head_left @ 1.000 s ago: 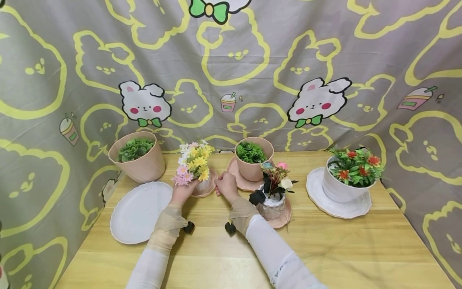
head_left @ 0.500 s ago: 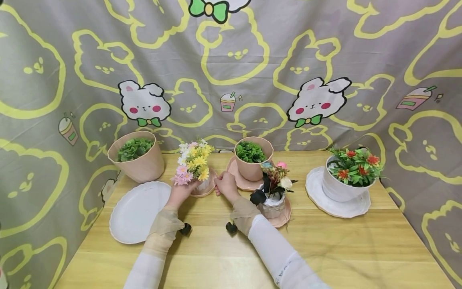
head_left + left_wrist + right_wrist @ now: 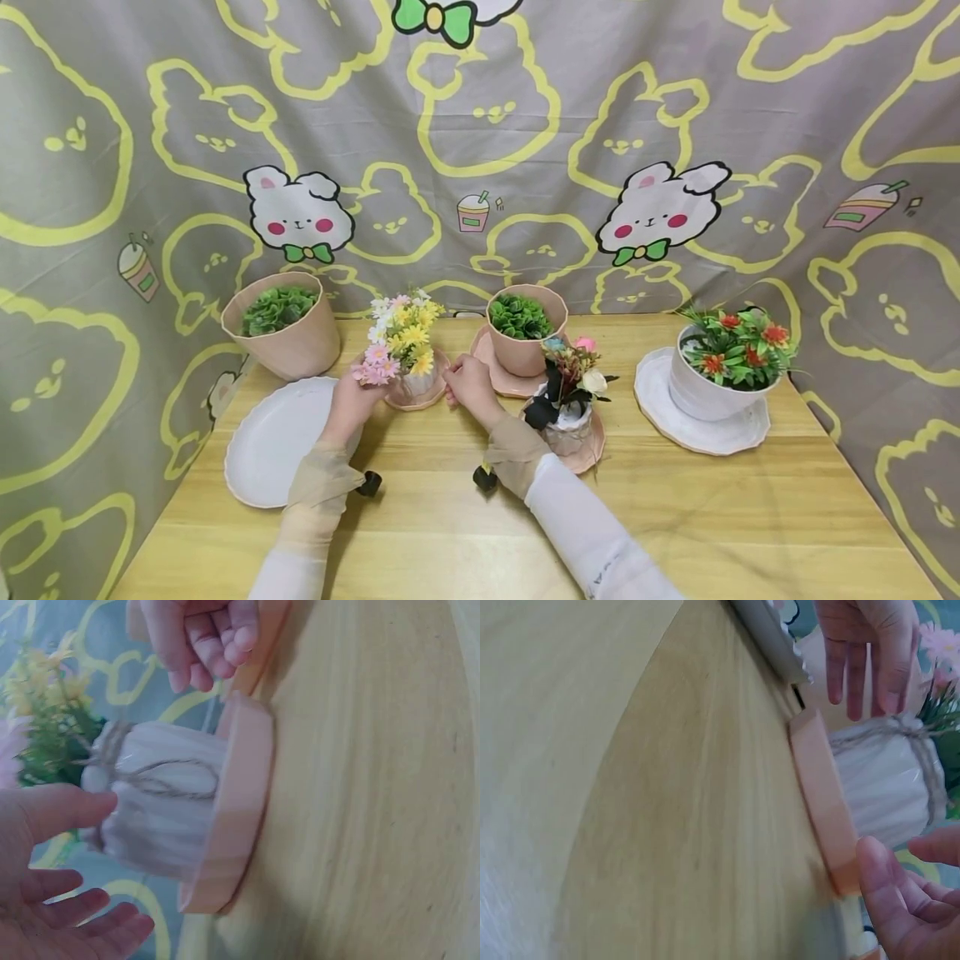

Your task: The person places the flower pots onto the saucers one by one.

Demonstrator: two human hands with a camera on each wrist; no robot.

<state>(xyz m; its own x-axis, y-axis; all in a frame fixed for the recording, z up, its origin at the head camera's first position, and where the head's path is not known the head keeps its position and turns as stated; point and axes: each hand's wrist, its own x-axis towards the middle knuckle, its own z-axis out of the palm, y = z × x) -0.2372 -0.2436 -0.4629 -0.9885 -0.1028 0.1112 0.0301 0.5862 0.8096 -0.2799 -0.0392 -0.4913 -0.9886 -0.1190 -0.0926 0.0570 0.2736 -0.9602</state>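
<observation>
A small white flowerpot [image 3: 161,817] with twine round its neck stands in a pink saucer [image 3: 244,787]. Pink, yellow and white daisies [image 3: 408,333] fill it. My left hand [image 3: 352,408] is just left of the pot, fingers spread; in the left wrist view its thumb comes right at the pot's rim. On the other side is my right hand [image 3: 474,387], its fingers loosely bent and holding nothing. In the right wrist view the right thumb [image 3: 877,874] overlaps the saucer's edge.
A scalloped white plate [image 3: 273,450] lies left, by a pink pot [image 3: 296,346] with greenery. Another pink pot [image 3: 521,358] stands on a saucer behind my right hand. A rose pot [image 3: 566,429] is beside my right wrist; a white pot [image 3: 712,392] stands at far right.
My left hand has drawn away from the flowerpot, leftward and toward me, uncovering more of the pot and saucer. My right hand stays almost in place.
</observation>
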